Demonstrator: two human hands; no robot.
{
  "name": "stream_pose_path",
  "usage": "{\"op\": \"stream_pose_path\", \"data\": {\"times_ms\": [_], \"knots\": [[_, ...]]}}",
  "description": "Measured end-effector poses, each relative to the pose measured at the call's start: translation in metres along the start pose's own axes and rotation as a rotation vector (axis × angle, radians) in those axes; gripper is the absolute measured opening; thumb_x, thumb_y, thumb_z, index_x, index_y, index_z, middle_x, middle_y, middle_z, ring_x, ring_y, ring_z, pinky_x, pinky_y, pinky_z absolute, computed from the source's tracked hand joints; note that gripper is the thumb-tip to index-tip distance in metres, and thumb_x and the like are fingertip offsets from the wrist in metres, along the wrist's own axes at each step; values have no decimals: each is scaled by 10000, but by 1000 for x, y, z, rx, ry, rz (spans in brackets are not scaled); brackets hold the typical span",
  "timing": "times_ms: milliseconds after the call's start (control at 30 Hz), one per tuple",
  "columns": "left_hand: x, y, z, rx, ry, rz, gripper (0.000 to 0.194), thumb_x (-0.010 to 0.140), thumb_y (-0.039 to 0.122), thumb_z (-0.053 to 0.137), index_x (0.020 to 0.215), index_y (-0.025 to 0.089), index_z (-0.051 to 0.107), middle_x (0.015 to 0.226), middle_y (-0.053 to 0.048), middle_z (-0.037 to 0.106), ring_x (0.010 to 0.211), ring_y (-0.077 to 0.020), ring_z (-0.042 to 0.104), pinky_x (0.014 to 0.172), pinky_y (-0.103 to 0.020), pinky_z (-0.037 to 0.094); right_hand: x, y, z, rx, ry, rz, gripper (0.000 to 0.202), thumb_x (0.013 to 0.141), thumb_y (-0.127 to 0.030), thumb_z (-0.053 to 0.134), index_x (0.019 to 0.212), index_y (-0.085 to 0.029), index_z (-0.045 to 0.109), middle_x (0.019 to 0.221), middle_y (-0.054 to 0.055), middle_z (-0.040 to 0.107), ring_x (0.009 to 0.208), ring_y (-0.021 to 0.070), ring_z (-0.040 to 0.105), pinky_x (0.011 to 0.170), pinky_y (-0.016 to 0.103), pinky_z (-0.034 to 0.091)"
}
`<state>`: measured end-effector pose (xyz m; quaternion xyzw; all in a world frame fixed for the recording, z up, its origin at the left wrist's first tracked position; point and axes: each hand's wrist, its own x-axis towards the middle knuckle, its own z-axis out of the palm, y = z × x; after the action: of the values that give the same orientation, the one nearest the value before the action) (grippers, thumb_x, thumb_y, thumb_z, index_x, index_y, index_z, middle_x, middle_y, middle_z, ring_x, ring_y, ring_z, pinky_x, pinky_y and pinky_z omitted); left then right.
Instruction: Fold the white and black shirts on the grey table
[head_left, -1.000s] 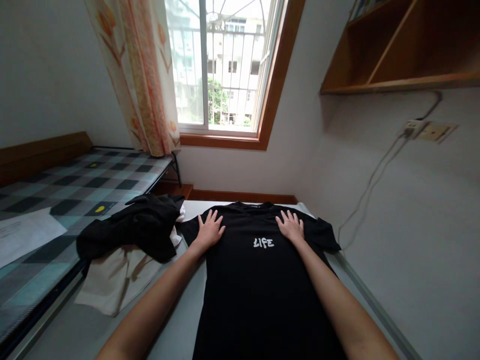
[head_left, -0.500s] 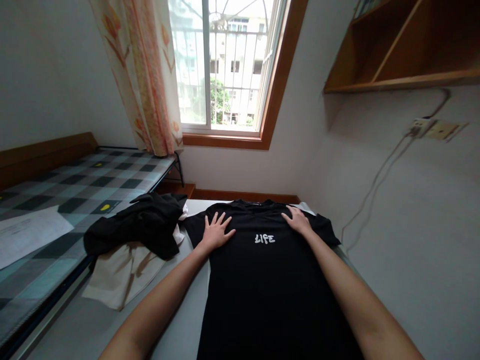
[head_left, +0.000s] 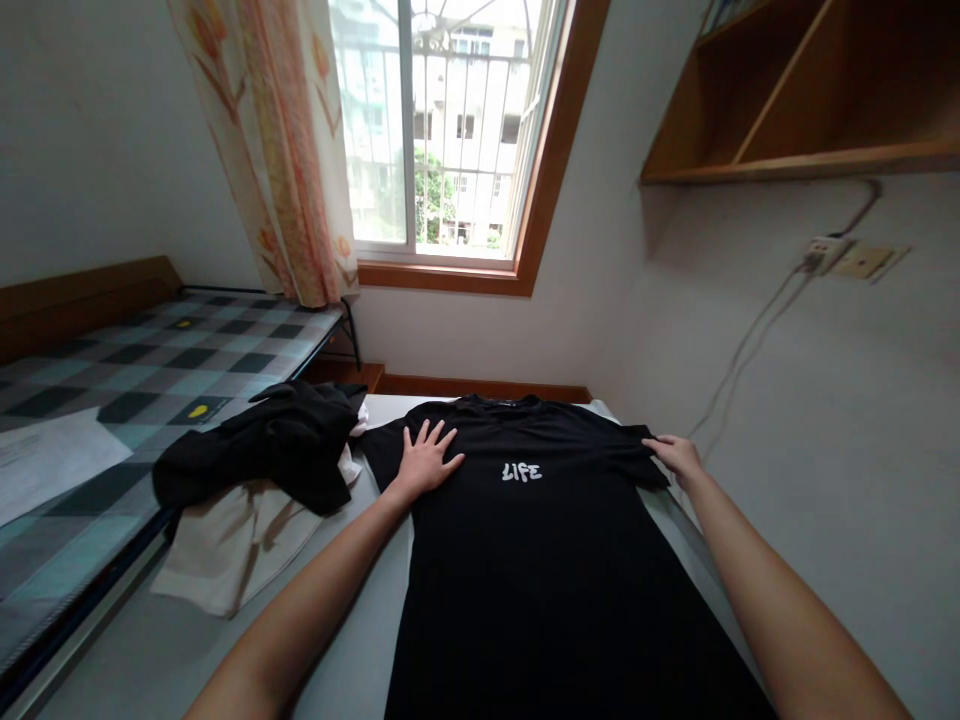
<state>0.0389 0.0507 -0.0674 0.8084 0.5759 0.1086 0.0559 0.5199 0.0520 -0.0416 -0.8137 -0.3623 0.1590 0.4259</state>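
Pressing flat with fingers spread, your left hand (head_left: 429,462) rests on the black T-shirt (head_left: 525,580), near its left shoulder; your right hand (head_left: 675,457) pinches the opposite sleeve at the right edge of the worktop (head_left: 349,640). The shirt lies face up, collar at the far edge, white lettering (head_left: 521,472) apparently reading "LIFE" across its chest. Black clothing (head_left: 262,450) and beige cloth (head_left: 229,550) lie along the left edge. Print on the paper (head_left: 60,460) is illegible.
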Motion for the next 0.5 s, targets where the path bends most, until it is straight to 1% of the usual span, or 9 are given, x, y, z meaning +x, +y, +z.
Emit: {"op": "stream_pose_path", "data": {"times_ms": [67,133,200,267,333,400,433,500], "knots": [[0,0,0,1,0,-1,638,880,655,339,1442,357,380,1554,-20,300,1444,-349,161,1119,-658,69,1,-6,4,118,-4,42,336,701,-301,695,968,-101,651,823,112,678,726,204,647,593,274,516],[0,0,-1,1,-2,-1,636,881,654,335,1442,357,381,1553,-20,303,1444,-346,161,1123,-652,68,2,-17,8,219,-25,38,313,749,-258,650,1024,-113,614,878,99,667,699,160,629,566,231,502],[0,1,-1,2,-3,1,635,884,653,331,1442,354,383,1552,-22,304,1444,-346,163,1123,-652,68,4,-29,11,270,-63,26,323,814,-280,595,1107,-147,565,914,84,657,656,131,610,542,216,495],[-1,1,-1,4,-3,1,633,886,652,328,1441,353,385,1551,-24,305,1444,-345,164,1122,-653,69,7,-40,13,259,-79,30,363,864,-319,543,1199,-187,503,957,81,651,626,122,594,528,227,499],[-1,0,-1,6,-1,1,633,889,651,322,1442,350,384,1552,-27,303,1445,-341,162,1121,-655,68,12,-47,15,187,-63,27,398,884,-341,518,1253,-202,463,1009,97,648,641,129,597,540,245,507],[-1,0,-1,7,-1,2,634,890,651,319,1443,348,381,1554,-29,299,1446,-338,161,1119,-658,66,19,-49,15,64,-49,10,407,877,-343,531,1244,-173,487,1023,122,652,696,156,619,577,266,517],[-1,0,-1,7,-1,2,635,890,651,317,1444,347,381,1554,-30,298,1446,-338,162,1119,-659,66,23,-48,14,-20,-51,-4,394,861,-335,554,1206,-146,525,1008,134,658,735,177,633,610,280,521],[-1,0,0,6,0,3,638,889,654,315,1445,348,379,1554,-29,299,1445,-342,165,1118,-661,67,32,-43,13,-216,-61,-47,338,802,-314,627,1065,-101,616,943,153,674,816,227,652,694,318,524]]}}
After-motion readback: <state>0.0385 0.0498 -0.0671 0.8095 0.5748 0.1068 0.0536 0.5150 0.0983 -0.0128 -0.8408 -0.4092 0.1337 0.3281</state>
